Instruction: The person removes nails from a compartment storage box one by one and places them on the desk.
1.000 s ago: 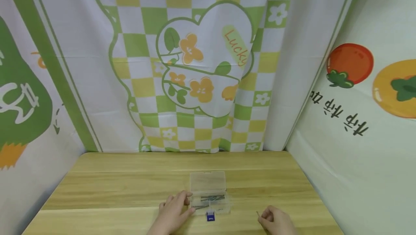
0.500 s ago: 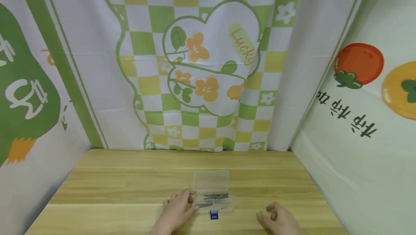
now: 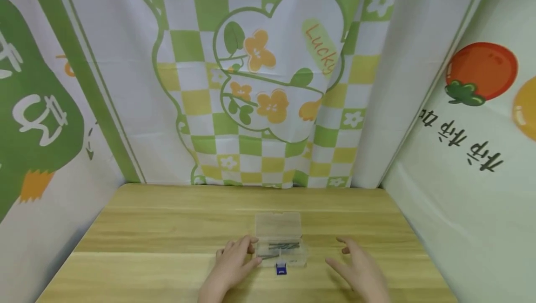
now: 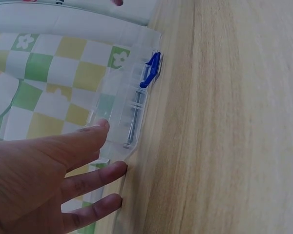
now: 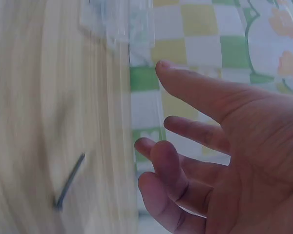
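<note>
A small clear plastic box (image 3: 295,257) stands on the table with its lid (image 3: 278,225) folded back. Several thin dark screws (image 3: 284,246) lie in its compartments, and a blue latch (image 3: 281,269) hangs at its front. My left hand (image 3: 232,265) is at the box's left side, thumb and fingertips by its corner. To the right of the box, my right hand (image 3: 360,268) hovers with thumb and fingers spread, holding nothing. In the right wrist view a single dark screw (image 5: 68,184) lies on the wood near that hand; the head view does not show it.
The wooden table (image 3: 176,228) runs back to a checkered curtain (image 3: 259,154). White printed cloth walls border both sides, with a tomato picture (image 3: 481,74) on the right one.
A second ago my right fingers pinched a thin screw; they have since let go and spread apart. The left hand stays beside the box. The head view has shifted slightly.
</note>
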Demonstrator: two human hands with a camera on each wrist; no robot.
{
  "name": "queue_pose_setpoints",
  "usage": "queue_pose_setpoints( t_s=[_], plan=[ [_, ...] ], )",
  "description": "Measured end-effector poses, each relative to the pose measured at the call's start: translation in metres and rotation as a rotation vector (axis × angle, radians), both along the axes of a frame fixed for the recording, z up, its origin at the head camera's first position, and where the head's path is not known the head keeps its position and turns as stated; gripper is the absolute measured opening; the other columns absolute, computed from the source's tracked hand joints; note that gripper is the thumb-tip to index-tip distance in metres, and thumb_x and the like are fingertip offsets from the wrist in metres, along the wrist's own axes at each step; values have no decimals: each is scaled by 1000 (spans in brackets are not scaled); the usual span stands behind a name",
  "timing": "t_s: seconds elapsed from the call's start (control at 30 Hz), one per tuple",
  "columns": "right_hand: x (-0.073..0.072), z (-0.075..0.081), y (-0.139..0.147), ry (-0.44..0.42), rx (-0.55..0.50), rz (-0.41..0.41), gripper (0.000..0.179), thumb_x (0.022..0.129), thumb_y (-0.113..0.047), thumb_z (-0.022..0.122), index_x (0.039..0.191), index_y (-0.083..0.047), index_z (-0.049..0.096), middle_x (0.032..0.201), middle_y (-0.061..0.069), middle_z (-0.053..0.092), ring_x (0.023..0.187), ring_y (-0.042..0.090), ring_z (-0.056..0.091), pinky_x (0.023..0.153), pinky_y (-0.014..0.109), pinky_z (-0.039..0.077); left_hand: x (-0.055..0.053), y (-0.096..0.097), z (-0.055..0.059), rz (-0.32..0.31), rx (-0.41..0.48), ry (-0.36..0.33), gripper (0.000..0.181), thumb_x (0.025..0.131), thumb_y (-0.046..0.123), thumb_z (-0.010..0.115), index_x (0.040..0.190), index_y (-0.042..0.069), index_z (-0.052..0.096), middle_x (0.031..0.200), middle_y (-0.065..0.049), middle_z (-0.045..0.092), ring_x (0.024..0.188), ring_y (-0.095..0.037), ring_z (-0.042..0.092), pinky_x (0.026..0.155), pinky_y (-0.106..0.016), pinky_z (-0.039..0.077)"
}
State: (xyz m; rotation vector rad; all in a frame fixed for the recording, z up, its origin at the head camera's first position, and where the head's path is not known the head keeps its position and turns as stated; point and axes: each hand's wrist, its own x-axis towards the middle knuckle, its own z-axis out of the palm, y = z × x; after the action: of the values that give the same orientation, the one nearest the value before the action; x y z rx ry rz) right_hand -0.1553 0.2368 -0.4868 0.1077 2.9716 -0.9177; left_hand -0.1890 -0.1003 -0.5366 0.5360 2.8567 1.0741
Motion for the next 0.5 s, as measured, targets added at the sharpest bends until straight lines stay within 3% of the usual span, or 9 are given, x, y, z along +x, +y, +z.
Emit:
queue_pose_setpoints(
  t_s=[0.3,0.5],
  plan=[
    [-19,8,-37,72,1,103,45,94,-39,80,129,-12,71,112,8,76,101,32,71,83,57,57,0,0,0,10,2,2,49,96,36,77,138,15,60,113,6,68,105,-22,54,92,-60,38],
    [-32,11,-57,84,4,172,28,95,-33,80,117,-15,76,100,0,77,90,24,72,75,48,58,0,0,-1,11,10,7,48,97,35,76,138,15,60,112,6,68,102,-18,52,88,-54,38]
  ],
)
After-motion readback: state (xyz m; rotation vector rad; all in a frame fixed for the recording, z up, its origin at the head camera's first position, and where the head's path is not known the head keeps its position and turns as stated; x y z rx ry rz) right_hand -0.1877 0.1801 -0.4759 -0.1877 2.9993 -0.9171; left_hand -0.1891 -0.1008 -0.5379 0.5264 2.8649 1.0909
